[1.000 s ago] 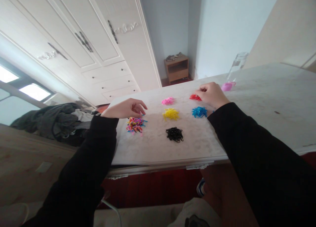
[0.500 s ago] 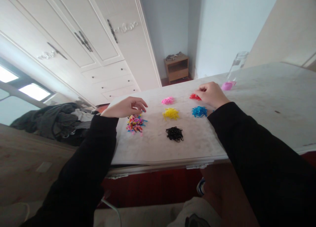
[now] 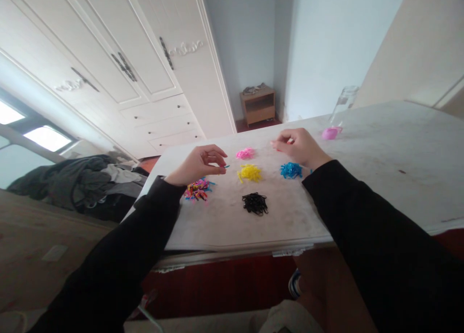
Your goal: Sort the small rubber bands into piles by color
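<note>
My left hand [image 3: 203, 164] is over the right edge of a mixed-colour pile of small rubber bands [image 3: 197, 190]. Its thumb and fingers pinch a small blue rubber band [image 3: 227, 166]. At the far side of the table, my right hand [image 3: 299, 145] has its fingers pressed together above the red rubber bands [image 3: 290, 141], which it mostly covers. What its fingertips hold, if anything, is too small to make out. Between my hands lie a pink pile [image 3: 245, 153] and a yellow pile [image 3: 250, 172]. The blue pile [image 3: 290, 170] sits just below my right hand, and the black pile [image 3: 255, 204] is nearest me.
A clear glass bottle [image 3: 343, 103] with something pink [image 3: 331, 133] at its base stands on the white table [image 3: 380, 178], beyond my right hand. Dark clothes [image 3: 83, 183] are heaped left of the table. A wardrobe [image 3: 145, 81] and a small wooden cabinet [image 3: 258, 106] stand behind.
My left hand has moved right, away from the mixed pile, with a blue rubber band in its fingertips. My right hand has shifted slightly left over the red pile. The view has tilted slightly.
</note>
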`<move>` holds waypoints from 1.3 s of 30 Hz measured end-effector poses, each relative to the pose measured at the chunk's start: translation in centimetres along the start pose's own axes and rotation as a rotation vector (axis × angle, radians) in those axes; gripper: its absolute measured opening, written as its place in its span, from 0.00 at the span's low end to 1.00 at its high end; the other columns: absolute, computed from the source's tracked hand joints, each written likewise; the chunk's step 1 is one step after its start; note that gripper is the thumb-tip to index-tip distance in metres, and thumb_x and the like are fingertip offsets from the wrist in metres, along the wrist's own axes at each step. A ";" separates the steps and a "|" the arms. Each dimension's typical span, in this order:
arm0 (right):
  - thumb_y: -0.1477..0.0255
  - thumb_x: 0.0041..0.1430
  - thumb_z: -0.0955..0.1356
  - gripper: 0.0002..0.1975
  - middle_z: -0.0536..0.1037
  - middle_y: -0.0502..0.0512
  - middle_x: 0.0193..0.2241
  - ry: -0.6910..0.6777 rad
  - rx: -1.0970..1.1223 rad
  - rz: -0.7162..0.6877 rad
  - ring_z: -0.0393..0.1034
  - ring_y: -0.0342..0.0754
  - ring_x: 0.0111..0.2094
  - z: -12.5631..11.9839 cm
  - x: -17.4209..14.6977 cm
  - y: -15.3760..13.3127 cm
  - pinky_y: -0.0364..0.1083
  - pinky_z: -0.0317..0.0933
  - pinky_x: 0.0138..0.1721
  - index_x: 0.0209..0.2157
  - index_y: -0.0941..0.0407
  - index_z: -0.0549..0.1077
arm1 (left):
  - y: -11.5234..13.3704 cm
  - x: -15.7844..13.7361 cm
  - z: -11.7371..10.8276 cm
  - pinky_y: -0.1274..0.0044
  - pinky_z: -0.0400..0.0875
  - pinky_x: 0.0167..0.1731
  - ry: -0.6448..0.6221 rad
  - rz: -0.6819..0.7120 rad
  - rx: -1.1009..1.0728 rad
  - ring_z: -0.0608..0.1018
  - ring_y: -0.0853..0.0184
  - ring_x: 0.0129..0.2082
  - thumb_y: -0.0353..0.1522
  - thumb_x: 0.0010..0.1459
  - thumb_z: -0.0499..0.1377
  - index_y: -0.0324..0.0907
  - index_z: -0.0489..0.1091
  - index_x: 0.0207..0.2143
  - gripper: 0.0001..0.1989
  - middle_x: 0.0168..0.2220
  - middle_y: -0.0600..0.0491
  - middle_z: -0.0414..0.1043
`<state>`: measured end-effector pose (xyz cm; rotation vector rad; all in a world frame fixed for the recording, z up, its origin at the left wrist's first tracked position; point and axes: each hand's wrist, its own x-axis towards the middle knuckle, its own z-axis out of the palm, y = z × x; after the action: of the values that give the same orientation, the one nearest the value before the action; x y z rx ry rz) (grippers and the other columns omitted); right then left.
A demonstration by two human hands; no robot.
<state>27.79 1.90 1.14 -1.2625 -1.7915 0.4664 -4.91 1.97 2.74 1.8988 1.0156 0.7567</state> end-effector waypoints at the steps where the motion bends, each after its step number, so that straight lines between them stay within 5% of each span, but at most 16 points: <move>1: 0.64 0.55 0.73 0.11 0.76 0.52 0.23 -0.054 0.069 -0.029 0.66 0.47 0.29 0.5 -0.2 -0.7 0.48 0.57 0.33 0.24 0.56 0.78 | 0.1 0.0 0.6 0.74 0.82 0.38 0.024 0.025 -0.037 0.84 0.66 0.35 0.32 0.44 0.78 0.42 0.73 0.38 0.22 0.32 0.54 0.80; 4: 0.61 0.55 0.76 0.12 0.81 0.54 0.29 -0.256 0.211 -0.142 0.69 0.47 0.31 2.1 -1.1 -2.6 0.47 0.59 0.33 0.31 0.55 0.83 | 0.4 0.0 2.5 0.77 0.82 0.32 0.038 0.068 -0.125 0.82 0.69 0.33 0.32 0.44 0.79 0.41 0.73 0.37 0.22 0.32 0.55 0.78; 9: 0.68 0.56 0.77 0.04 0.86 0.54 0.33 -0.386 0.321 -0.243 0.72 0.46 0.32 4.0 -2.1 -4.1 0.47 0.61 0.34 0.32 0.54 0.85 | 0.5 -0.4 4.1 0.78 0.82 0.32 -0.011 0.102 -0.170 0.82 0.69 0.33 0.32 0.47 0.77 0.42 0.74 0.38 0.19 0.31 0.55 0.77; 20: 0.74 0.56 0.74 0.03 0.83 0.53 0.30 -0.467 0.325 -0.212 0.71 0.44 0.30 3.9 -2.3 -3.8 0.45 0.60 0.31 0.32 0.56 0.83 | 0.2 -0.6 4.6 0.78 0.84 0.33 -0.035 0.122 -0.201 0.83 0.68 0.34 0.32 0.49 0.78 0.41 0.75 0.38 0.17 0.32 0.54 0.78; 39: 0.75 0.52 0.72 0.02 0.79 0.50 0.26 -0.386 0.297 -0.169 0.63 0.42 0.27 3.5 -2.2 -3.8 0.45 0.57 0.32 0.28 0.57 0.80 | 0.0 -0.3 4.7 0.76 0.83 0.38 -0.051 0.129 -0.193 0.82 0.69 0.34 0.32 0.48 0.79 0.37 0.76 0.32 0.16 0.32 0.53 0.79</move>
<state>23.00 -1.05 0.89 -0.8467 -2.0336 0.8897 -1.34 -0.09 0.49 1.8190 0.7651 0.8448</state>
